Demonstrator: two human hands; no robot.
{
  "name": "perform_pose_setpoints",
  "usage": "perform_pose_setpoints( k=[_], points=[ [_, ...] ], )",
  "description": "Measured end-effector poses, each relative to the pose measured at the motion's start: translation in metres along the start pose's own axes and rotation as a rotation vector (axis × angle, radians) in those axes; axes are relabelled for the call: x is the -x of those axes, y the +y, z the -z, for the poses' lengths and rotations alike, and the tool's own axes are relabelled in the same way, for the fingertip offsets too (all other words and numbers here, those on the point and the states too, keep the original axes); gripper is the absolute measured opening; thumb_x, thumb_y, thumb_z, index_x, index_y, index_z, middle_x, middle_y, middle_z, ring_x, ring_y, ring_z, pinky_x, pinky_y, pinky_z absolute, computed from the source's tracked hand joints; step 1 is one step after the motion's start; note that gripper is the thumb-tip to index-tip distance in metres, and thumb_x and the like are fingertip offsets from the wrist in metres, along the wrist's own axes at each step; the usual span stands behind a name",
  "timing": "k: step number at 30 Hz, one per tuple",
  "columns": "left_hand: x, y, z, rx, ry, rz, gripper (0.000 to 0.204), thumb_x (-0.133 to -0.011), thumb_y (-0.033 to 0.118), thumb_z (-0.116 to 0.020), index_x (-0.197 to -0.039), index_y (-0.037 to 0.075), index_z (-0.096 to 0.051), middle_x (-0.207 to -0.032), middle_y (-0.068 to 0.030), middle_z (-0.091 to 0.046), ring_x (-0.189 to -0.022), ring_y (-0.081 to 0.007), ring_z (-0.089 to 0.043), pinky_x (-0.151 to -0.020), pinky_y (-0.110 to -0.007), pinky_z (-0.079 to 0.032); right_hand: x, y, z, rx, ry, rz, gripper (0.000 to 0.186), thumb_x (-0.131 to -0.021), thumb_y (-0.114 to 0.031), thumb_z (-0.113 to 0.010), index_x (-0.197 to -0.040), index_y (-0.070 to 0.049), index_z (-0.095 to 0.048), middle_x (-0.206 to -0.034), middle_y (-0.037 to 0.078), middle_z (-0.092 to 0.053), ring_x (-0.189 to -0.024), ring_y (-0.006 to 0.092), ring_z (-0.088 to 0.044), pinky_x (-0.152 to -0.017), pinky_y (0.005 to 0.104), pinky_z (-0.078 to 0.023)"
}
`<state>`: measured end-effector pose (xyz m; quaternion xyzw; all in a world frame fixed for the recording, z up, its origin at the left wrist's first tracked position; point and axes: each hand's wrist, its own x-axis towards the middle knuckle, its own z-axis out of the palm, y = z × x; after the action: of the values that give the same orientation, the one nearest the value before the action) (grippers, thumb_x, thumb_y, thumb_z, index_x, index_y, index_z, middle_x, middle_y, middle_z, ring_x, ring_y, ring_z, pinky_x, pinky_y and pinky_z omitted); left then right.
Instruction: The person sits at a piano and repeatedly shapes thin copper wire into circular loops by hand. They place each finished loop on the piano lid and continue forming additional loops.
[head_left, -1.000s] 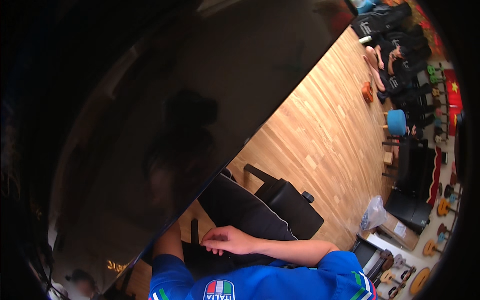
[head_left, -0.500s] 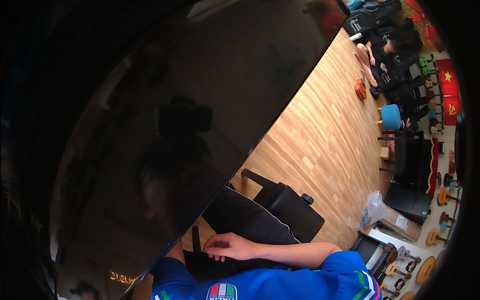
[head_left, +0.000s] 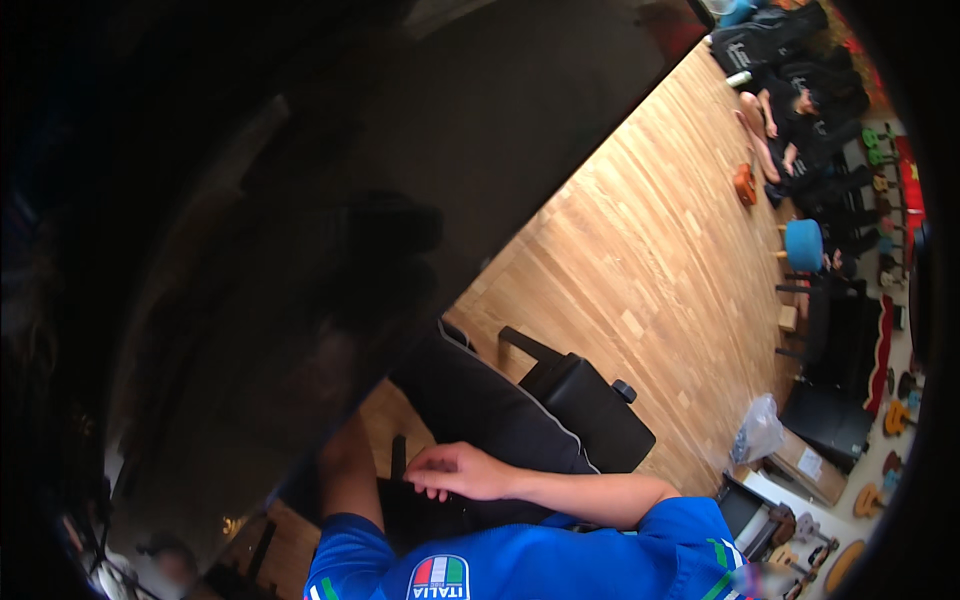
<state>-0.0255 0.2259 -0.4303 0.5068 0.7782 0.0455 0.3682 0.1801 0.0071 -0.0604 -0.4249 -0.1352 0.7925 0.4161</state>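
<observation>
- At the lower middle of the view, the person's right hand (head_left: 460,472) hangs before the lap, wrist bent, fingers loosely curled and part-open; whether the fingertips touch anything dark below cannot be told.
- At lower left, the left forearm (head_left: 350,478) passes out of sight behind a large, flat, glossy black panel (head_left: 480,150); the left hand is hidden, so its state cannot be told.
- The panel fills the left side, its edge slanting from upper right to lower left, near the right hand.
- Beyond that hand lies dark fabric with pale grey piping (head_left: 485,410), then 1 black padded bench (head_left: 603,410) with a side knob, on the pale wooden floor (head_left: 640,240).
- Farther right, 1 clear plastic bag (head_left: 760,428) overlaps a brown cardboard box (head_left: 808,468).
- At upper right, 1 round blue stool (head_left: 803,245) stands near 1 small orange-brown guitar (head_left: 745,185).
</observation>
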Motion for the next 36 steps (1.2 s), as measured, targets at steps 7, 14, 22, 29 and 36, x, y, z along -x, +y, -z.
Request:
perform_pose_setpoints(
  k=[7, 14, 22, 29, 36],
  points=[
    [0.070, 0.094, 0.067, 1.178, -0.372, 0.102, 0.027, -0.100, 0.018, -0.061, -0.125, 0.007, -0.060, -0.119, -0.0056, -0.065, -0.111, -0.0187, -0.064, -0.096, -0.037, -0.054, 0.004, -0.003, 0.000, 0.065, 0.043, 0.085, 0.028, -0.100, -0.025, -0.063, -0.115, -0.001, -0.067, -0.093, 0.005, -0.070, -0.078, 0.0099, -0.065, -0.067, 0.0244, -0.054],
    [0.221, 0.118, 0.190, 1.161, -0.547, -0.130, 0.028, -0.100, 0.026, -0.063, -0.117, 0.005, -0.066, -0.088, 0.0037, -0.060, -0.076, -0.0067, -0.057, -0.070, -0.022, -0.046, 0.009, -0.004, 0.008, 0.067, 0.164, 0.282, 0.030, -0.103, -0.027, -0.059, -0.111, 0.000, -0.068, -0.090, 0.004, -0.067, -0.077, 0.0078, -0.062, -0.064, 0.0229, -0.052],
    [0.395, 0.103, 0.227, 0.646, -0.297, -0.414, 0.021, -0.099, 0.020, -0.065, -0.107, 0.002, -0.073, -0.077, 0.0046, -0.060, -0.068, -0.0026, -0.050, -0.060, -0.019, -0.039, 0.026, -0.019, -0.004, -0.003, 0.070, 0.364, 0.039, -0.104, -0.029, -0.056, -0.127, 0.002, -0.062, -0.109, 0.009, -0.069, -0.081, 0.0097, -0.064, -0.065, 0.0233, -0.053],
    [0.417, 0.075, 0.264, 0.522, -0.143, -0.563, 0.015, -0.095, 0.012, -0.070, -0.101, -0.002, -0.074, -0.085, -0.0009, -0.069, -0.076, -0.0060, -0.059, -0.069, -0.020, -0.047, 0.047, -0.041, -0.003, -0.088, 0.105, 0.590, 0.030, -0.103, -0.022, -0.059, -0.118, 0.003, -0.066, -0.101, 0.010, -0.069, -0.082, 0.0136, -0.067, -0.067, 0.0284, -0.059],
    [0.433, 0.059, 0.352, 0.240, 0.218, -0.763, 0.012, -0.085, 0.004, -0.077, -0.096, 0.001, -0.076, -0.072, -0.0014, -0.058, -0.063, -0.0080, -0.045, -0.055, -0.025, -0.035, 0.071, -0.082, 0.006, -0.098, 0.144, 0.766, 0.028, -0.101, -0.023, -0.062, -0.114, 0.001, -0.069, -0.098, 0.007, -0.068, -0.082, 0.0135, -0.067, -0.068, 0.0285, -0.060]
  ],
)
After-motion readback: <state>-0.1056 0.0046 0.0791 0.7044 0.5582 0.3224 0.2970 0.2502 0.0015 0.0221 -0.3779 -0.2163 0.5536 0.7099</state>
